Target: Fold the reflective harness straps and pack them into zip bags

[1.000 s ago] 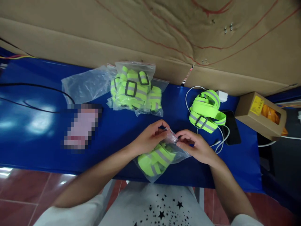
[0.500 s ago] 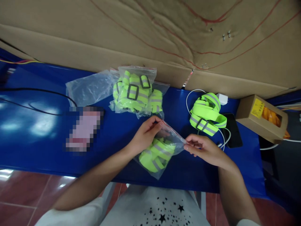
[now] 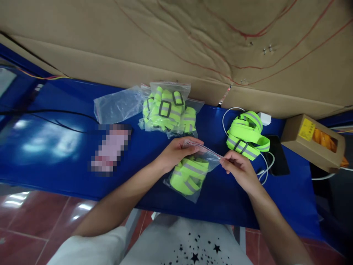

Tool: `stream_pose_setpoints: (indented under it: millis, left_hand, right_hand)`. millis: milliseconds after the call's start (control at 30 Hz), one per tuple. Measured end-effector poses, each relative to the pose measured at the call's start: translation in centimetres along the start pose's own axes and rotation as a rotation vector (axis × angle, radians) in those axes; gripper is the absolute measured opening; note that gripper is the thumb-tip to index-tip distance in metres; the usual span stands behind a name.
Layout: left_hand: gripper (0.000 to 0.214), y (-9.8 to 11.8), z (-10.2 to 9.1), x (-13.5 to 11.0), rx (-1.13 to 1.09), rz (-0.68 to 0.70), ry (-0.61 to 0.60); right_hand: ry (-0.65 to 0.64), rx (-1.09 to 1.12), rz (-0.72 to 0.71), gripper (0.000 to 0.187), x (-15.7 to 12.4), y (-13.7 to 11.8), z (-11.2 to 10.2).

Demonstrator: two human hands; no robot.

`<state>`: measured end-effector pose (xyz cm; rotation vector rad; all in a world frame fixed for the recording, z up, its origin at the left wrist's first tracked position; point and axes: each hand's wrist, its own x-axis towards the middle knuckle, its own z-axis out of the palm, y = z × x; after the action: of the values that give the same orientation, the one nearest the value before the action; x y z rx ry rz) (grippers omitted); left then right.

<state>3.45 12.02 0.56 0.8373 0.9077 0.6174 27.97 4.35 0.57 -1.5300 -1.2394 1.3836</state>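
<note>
A clear zip bag (image 3: pixel 211 162) hangs between my two hands, close to the table's front edge. Inside it lies a folded fluorescent yellow-green strap (image 3: pixel 190 176) with grey reflective stripes. My left hand (image 3: pixel 176 151) pinches the zip strip toward its left part, thumb on top. At the strip's right end, the fingers of my right hand (image 3: pixel 237 165) are closed on the corner. Behind them sits a pile of filled bags (image 3: pixel 168 108) with similar straps and black buckles. To the right, a loose coiled strap (image 3: pixel 245 136) rests unbagged.
An empty clear bag (image 3: pixel 118 106) lies left of the pile. A pixelated pink object (image 3: pixel 110 149) is on the blue table (image 3: pixel 55 162). At right are a dark phone (image 3: pixel 278 156), a white charger (image 3: pixel 265 118) with cable, and a cardboard box (image 3: pixel 296 132). Black cables (image 3: pixel 60 112) cross the left side.
My left thumb and fingers have slid along the zip strip toward the right. My right hand keeps its pinch at the corner. The whole view has shifted slightly.
</note>
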Motion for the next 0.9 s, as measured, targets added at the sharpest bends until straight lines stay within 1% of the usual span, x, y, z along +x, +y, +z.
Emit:
stream_pose_setpoints:
  millis: [133, 400, 500, 600, 733, 900]
  left_hand:
    - [0.027, 0.1, 0.1, 0.0, -0.003, 0.033, 0.005]
    - [0.03, -0.3, 0.4, 0.0, 0.021, 0.072, 0.033]
    - [0.031, -0.3, 0.5, -0.2, 0.038, 0.058, 0.026]
    - [0.03, -0.3, 0.7, -0.3, 0.046, 0.046, 0.032]
    - [0.028, -0.4, 0.8, -0.3, 0.07, 0.05, 0.048]
    - [0.028, -0.3, 0.8, -0.5, 0.093, 0.041, 0.021]
  right_hand:
    - [0.008, 0.028, -0.006, 0.027, 0.2, 0.2, 0.4]
    - [0.067, 0.089, -0.046, 0.022, 0.3, 0.6, 1.1]
    - [0.07, 0.044, -0.039, 0.024, 0.2, 0.5, 1.0]
    - [0.093, -0.02, -0.063, 0.025, 0.1, 0.3, 1.0]
    - [0.075, -0.02, -0.078, 0.024, 0.2, 0.2, 1.3]
    - [0.086, -0.014, -0.09, 0.026, 0.1, 0.3, 1.6]
